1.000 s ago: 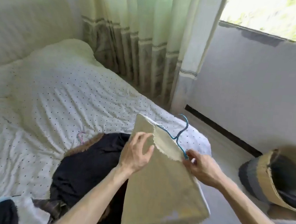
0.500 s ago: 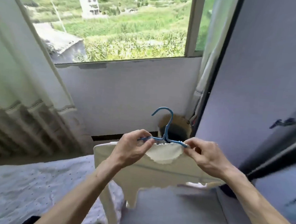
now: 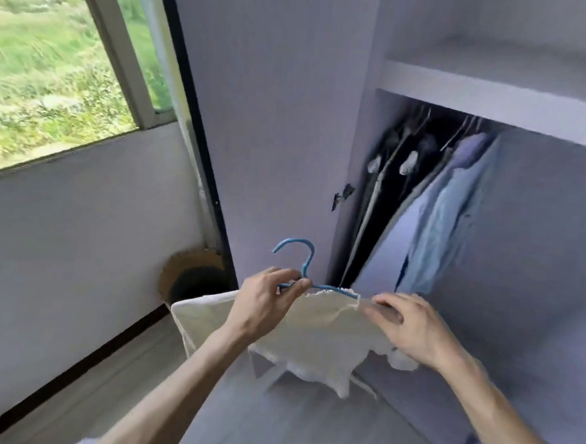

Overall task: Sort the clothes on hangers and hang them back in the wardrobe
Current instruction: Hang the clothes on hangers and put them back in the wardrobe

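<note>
A cream top [image 3: 316, 329] hangs on a blue hanger [image 3: 304, 260] in front of me, its hook pointing up. My left hand [image 3: 266, 302] pinches the hanger at the base of the hook. My right hand [image 3: 412, 328] holds the top's right shoulder, fingers curled over the cloth. Straight ahead stands the open wardrobe [image 3: 498, 97], where dark clothes [image 3: 393, 180] and a light blue shirt [image 3: 446, 217] hang from a rail under a shelf.
The wardrobe's open door [image 3: 267, 117] stands on the left of the opening, with a small handle [image 3: 343, 195]. A woven basket [image 3: 192, 277] sits on the floor in the corner under the window [image 3: 54, 63].
My view swung right from the bed past the window to the open wardrobe. Both hands carried the top on its hanger along and hold it up before the opening.
</note>
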Action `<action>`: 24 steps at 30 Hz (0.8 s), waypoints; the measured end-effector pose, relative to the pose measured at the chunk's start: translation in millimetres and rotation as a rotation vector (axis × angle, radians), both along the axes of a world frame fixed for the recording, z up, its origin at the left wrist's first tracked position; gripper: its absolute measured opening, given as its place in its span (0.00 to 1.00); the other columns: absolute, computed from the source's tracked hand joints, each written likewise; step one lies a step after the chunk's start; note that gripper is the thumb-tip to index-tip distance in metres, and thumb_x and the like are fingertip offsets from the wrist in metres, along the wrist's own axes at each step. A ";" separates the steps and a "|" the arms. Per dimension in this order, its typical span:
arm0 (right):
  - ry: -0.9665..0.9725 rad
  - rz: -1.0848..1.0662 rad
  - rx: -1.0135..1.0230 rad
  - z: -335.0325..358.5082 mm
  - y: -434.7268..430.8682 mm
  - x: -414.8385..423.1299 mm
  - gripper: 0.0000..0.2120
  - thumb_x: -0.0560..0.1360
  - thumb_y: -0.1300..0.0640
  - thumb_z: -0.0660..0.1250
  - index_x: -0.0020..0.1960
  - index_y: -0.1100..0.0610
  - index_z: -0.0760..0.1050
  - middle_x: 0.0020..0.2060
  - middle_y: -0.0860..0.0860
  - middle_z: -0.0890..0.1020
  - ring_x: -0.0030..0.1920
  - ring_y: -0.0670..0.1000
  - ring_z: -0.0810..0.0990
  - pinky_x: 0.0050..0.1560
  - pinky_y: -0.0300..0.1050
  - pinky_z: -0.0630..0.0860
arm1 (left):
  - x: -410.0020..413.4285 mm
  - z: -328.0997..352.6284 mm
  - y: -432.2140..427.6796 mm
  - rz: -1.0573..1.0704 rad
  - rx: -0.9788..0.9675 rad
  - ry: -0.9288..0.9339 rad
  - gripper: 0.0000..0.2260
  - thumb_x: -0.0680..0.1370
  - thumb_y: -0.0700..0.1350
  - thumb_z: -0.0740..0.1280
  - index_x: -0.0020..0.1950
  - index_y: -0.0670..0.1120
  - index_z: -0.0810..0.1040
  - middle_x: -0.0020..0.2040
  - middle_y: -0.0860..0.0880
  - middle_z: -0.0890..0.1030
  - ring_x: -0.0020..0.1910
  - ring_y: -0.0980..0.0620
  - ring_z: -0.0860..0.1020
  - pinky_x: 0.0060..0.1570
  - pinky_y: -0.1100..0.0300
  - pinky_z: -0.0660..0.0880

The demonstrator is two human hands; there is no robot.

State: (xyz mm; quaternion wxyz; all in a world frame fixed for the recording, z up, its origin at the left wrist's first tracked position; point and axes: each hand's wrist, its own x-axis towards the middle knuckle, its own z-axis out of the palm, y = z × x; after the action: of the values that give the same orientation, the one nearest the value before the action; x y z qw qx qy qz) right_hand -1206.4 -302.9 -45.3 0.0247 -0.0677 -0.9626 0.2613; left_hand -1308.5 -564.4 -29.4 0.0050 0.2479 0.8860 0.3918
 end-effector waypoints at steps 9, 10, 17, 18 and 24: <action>-0.188 -0.346 0.190 -28.9 60.5 115.5 0.12 0.81 0.43 0.58 0.58 0.43 0.76 0.51 0.42 0.81 0.50 0.49 0.75 0.56 0.44 0.69 | -23.6 -5.5 70.3 -0.206 0.007 -0.006 0.18 0.73 0.71 0.55 0.38 0.61 0.75 0.37 0.56 0.76 0.42 0.51 0.75 0.50 0.51 0.72; -0.177 -0.353 0.183 -24.5 56.7 124.3 0.08 0.81 0.45 0.60 0.55 0.44 0.76 0.48 0.42 0.81 0.47 0.47 0.74 0.54 0.42 0.68 | -22.5 -6.3 79.7 -0.231 0.008 -0.013 0.20 0.73 0.71 0.54 0.39 0.59 0.77 0.37 0.56 0.77 0.43 0.51 0.75 0.50 0.51 0.72; -0.224 -0.412 -0.188 4.7 56.5 159.6 0.03 0.78 0.50 0.65 0.51 0.44 0.77 0.39 0.48 0.81 0.37 0.46 0.76 0.46 0.44 0.75 | -19.6 -2.4 153.3 -0.357 0.021 0.002 0.20 0.78 0.64 0.57 0.43 0.51 0.81 0.37 0.52 0.81 0.39 0.49 0.77 0.44 0.53 0.73; -0.255 -0.381 -0.252 10.4 58.4 162.7 0.05 0.78 0.49 0.65 0.52 0.44 0.77 0.40 0.50 0.82 0.37 0.46 0.76 0.45 0.44 0.74 | -17.9 -1.5 162.6 -0.364 0.022 -0.001 0.20 0.79 0.62 0.58 0.44 0.50 0.81 0.37 0.51 0.81 0.38 0.48 0.77 0.43 0.52 0.73; -0.302 -0.305 -0.651 41.8 49.8 167.5 0.02 0.79 0.58 0.66 0.51 0.56 0.77 0.34 0.50 0.77 0.29 0.45 0.73 0.32 0.39 0.70 | -3.3 11.8 212.2 -0.385 -0.066 -0.116 0.16 0.84 0.53 0.59 0.49 0.44 0.80 0.42 0.48 0.79 0.43 0.46 0.74 0.43 0.54 0.68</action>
State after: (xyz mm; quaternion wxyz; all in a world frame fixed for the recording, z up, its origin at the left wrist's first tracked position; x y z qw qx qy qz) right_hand -1039.0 -253.0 -3.5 -0.1015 -0.2518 -0.8011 0.5335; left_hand -1311.8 -352.2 -17.6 0.1388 0.3896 0.8328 0.3680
